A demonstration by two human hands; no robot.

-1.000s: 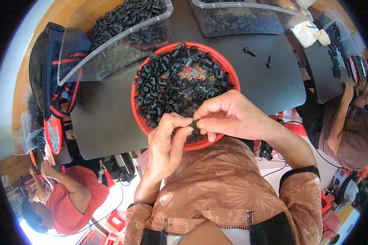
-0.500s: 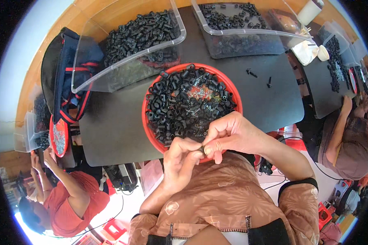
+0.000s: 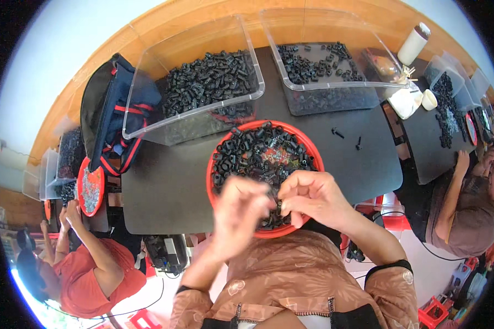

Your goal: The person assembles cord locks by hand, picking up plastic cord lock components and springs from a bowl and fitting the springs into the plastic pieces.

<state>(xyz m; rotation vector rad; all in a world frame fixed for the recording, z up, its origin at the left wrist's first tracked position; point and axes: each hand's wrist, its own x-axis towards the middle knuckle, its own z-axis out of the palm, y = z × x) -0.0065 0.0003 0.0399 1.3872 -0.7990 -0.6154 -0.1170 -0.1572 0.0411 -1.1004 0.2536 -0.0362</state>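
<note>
A red round basin [image 3: 320, 159] stands in front of me, heaped with small black plastic tube-like parts [image 3: 230, 156]. Small silvery metal pieces [image 3: 273, 157] lie among them near the middle. Over the basin's near left side is my left hand [image 3: 237, 211], smeared by motion, so its fingers cannot be read. My right hand [image 3: 317, 200] hovers over the near right rim with thumb and fingertips pinched together. Whatever the pinch holds is too small and dark to tell from the parts behind it.
Two clear plastic bins, left [image 3: 195, 127] and right [image 3: 329, 101], hold more black parts behind the basin. Two loose dark pieces [image 3: 337, 133] lie on the dark table [image 3: 362, 170]. A dark bag with red trim [image 3: 107, 109] stands left. People work at both sides.
My hands were together at the basin's near rim, fingers meeting on a small dark part. Now they are apart, the left one moving quickly. The view has tilted, so the basin sits lower.
</note>
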